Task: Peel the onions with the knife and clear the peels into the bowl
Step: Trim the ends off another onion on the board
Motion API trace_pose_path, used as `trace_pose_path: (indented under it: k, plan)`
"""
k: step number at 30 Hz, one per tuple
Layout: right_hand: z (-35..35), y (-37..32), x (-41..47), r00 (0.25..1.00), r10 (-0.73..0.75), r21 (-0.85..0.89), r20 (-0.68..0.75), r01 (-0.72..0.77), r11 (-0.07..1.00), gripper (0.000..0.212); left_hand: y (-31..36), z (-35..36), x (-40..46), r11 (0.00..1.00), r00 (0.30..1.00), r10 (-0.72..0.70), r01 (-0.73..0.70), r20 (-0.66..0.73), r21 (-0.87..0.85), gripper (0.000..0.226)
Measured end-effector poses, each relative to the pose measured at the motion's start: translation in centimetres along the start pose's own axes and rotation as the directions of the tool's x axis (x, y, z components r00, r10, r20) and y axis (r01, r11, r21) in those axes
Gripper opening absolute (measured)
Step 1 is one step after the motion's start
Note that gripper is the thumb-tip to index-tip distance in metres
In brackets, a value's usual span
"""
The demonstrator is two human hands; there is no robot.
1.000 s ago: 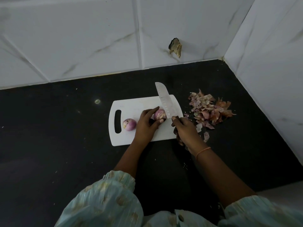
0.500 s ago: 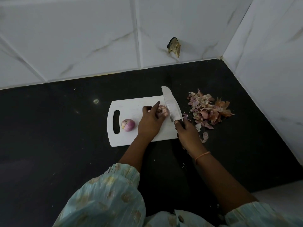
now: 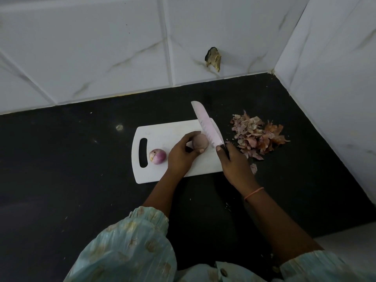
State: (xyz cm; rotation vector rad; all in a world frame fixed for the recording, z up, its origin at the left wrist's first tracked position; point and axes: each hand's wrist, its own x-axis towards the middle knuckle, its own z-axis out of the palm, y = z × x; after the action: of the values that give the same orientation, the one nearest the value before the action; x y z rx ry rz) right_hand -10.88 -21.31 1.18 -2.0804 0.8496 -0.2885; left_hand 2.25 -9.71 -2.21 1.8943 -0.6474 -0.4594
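A white cutting board (image 3: 162, 131) lies on the black counter. My left hand (image 3: 181, 154) grips a small brownish onion (image 3: 200, 142) on the board's right half. My right hand (image 3: 234, 161) holds a knife (image 3: 206, 125) by its dark handle. The pale blade points away from me and its edge rests against the onion's right side. A peeled purple onion (image 3: 157, 156) sits near the board's handle slot. A heap of onion peels (image 3: 257, 135) lies on the counter right of the board. No bowl is in view.
The black counter (image 3: 71, 159) ends at white tiled walls behind and to the right, meeting in a corner (image 3: 272, 71). A chipped hole (image 3: 213, 58) marks the back wall. One loose peel (image 3: 253, 168) lies near my right hand.
My left hand has turned the onion and shifted its grip. The knife went down beside the onion, then its tip lifted and the blade now leans on the onion's right side.
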Motion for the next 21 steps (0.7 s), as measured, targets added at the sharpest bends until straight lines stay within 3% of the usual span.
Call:
trace_pose_path:
  k: [11,21]
  plan:
    - [0.1,0.4,1.5,0.983,0.147,0.066,0.11,-0.154,0.986,0.04,-0.6,-0.7,0.9,0.997,0.991,0.037,-0.045,0.132,0.058,0.051]
    - [0.0,-0.1,2.7,0.97,0.161,0.044,0.184,-0.172,0.984,0.044,-0.4,-0.5,0.8,0.98,0.997,0.043,-0.055,0.063,0.191,0.051]
